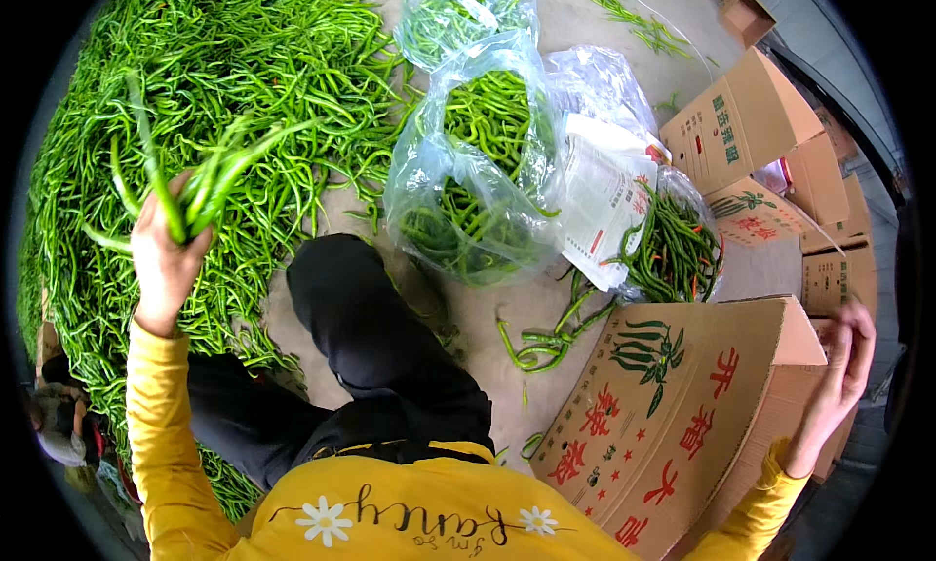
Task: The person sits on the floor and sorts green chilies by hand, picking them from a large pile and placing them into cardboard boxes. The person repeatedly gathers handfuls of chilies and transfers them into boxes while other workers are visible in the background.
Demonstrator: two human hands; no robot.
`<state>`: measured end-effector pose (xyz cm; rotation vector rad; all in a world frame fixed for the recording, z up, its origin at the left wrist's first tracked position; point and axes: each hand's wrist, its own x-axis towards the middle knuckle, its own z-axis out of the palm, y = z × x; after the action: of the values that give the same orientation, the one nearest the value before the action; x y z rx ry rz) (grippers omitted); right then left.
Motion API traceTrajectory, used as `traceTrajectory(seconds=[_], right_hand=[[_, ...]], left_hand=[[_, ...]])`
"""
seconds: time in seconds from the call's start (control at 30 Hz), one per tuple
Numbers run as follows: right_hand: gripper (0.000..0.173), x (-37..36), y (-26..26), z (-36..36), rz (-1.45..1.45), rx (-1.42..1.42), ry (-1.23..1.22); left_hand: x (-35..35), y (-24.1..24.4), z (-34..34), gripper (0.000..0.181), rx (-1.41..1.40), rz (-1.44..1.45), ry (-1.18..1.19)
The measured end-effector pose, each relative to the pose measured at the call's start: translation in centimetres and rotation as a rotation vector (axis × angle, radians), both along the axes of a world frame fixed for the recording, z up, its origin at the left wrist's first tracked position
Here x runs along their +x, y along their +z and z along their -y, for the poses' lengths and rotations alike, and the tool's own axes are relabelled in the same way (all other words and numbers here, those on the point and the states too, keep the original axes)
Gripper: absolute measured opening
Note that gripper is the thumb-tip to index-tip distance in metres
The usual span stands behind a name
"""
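My left hand (170,246) is closed around a bunch of long green chili peppers (208,188), raised above a large heap of green chilies (292,71). At the far right, my right hand (844,363) is over the edge of an open cardboard box (680,400) printed with red characters and a pepper drawing. Its fingers are slightly blurred and no pepper shows in them. A clear plastic bag (409,173) of green chilies stands ahead of my knees, with another filled bag (468,13) behind it.
Darker green and red chilies (673,246) lie on plastic beside printed paper sheets (603,195). An open carton (731,122) and several more boxes line the right side. Loose chilies (541,349) lie on the floor near the box. Another person (62,422) is at the far left edge.
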<state>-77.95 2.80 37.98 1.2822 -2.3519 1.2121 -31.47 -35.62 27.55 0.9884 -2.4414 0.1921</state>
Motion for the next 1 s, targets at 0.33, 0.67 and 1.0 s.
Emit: traceTrajectory(seconds=[0.33,0.67,1.0], right_hand=[[0.031,16.0,-36.7,23.0,0.193,1.147,0.981],[0.05,32.9,-53.6,29.3,0.25,1.016,0.374],[0.052,24.2,-53.9,23.7,0.135,0.99,0.417]], left_hand=[[17.5,-7.9,-2.9,0.049,0.224,0.038,0.371],[26.9,-12.5,-13.9,0.042,0.554,0.002,0.907],[28.7,-17.0,-15.0,0.06,0.494,0.034,0.958]])
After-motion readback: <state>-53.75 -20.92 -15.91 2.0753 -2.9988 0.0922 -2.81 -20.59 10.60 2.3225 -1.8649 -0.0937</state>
